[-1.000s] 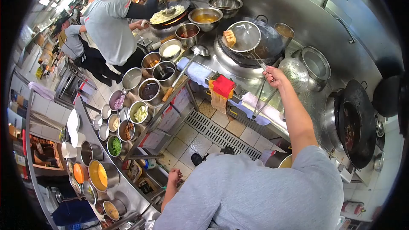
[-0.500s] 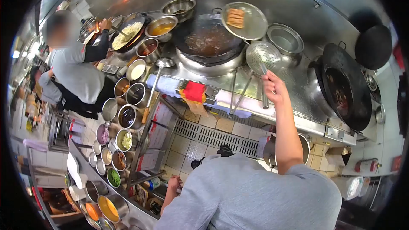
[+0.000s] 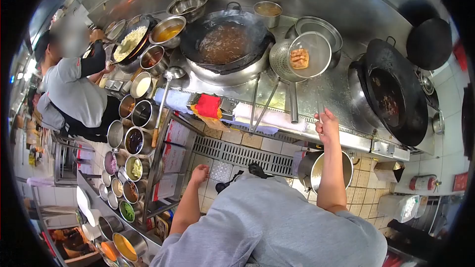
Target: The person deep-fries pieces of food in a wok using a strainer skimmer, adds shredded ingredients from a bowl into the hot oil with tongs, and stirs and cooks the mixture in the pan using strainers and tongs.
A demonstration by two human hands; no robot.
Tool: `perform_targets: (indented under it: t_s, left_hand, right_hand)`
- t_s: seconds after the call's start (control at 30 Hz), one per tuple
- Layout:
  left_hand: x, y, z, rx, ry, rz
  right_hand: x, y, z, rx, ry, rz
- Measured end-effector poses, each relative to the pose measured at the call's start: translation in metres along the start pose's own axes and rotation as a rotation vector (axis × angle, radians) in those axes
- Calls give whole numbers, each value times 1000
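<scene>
Right hand [image 3: 327, 126]: gripping mesh strainer [image 3: 321, 54] by its long handle, presumably keeping skin from heat | strainer: right of the far middle wok [image 3: 191, 37], its bowl seemingly cradling browned food [image 3: 299, 59] against spilling | left hand [image 3: 200, 174]: loosely curled, near left, contents unclear

Open rm for R hand [image 3: 327, 127] along the steel counter [image 3: 342, 100] btwn mesh strainer [image 3: 318, 55] and tilted wok [image 3: 396, 91], which blocks further R. Just L, colander handle [image 3: 294, 103] plus two thin rods [image 3: 266, 105] jut to the front edge; beyond, big wok [image 3: 225, 44] fills the way. L hand [image 3: 200, 174] has free air near floor grate [image 3: 242, 156]; pots [image 3: 133, 168] crowd its L.
</scene>
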State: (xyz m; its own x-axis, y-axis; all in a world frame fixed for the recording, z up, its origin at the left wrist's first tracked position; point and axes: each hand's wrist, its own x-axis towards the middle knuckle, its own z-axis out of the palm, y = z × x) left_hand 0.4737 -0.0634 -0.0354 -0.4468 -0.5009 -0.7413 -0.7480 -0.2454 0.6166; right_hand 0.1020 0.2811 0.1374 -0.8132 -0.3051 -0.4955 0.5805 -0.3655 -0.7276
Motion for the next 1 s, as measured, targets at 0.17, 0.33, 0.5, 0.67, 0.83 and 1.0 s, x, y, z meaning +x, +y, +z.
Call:
perform_targets:
  t_s: [0.17, 0.33, 0.5, 0.67, 0.83, 1.0]
  left_hand:
    - [5, -21, -4, -23, -38, 0]
    - [-15, -70, -13, -35, 89, -176]
    - [-19, -141, -16, -234, 152, -219]
    - [-73, -165, 3, -442, 281, -224]
    - [-100, -220, 58, -502, 343, -283]
    - [-188, -187, 77, -566, 529, -75]
  right_hand:
    - [19, 14, 7, -856, 320, -520]
    - [16, 45, 20, -1287, 365, -802]
    - [24, 108, 9, -1546, 222, -842]
    - [-14, 98, 64, -1374, -268, -658]
    - [57, 170, 68, -48, -415, 927]
    - [77, 180, 140, 594, -549, 1035]
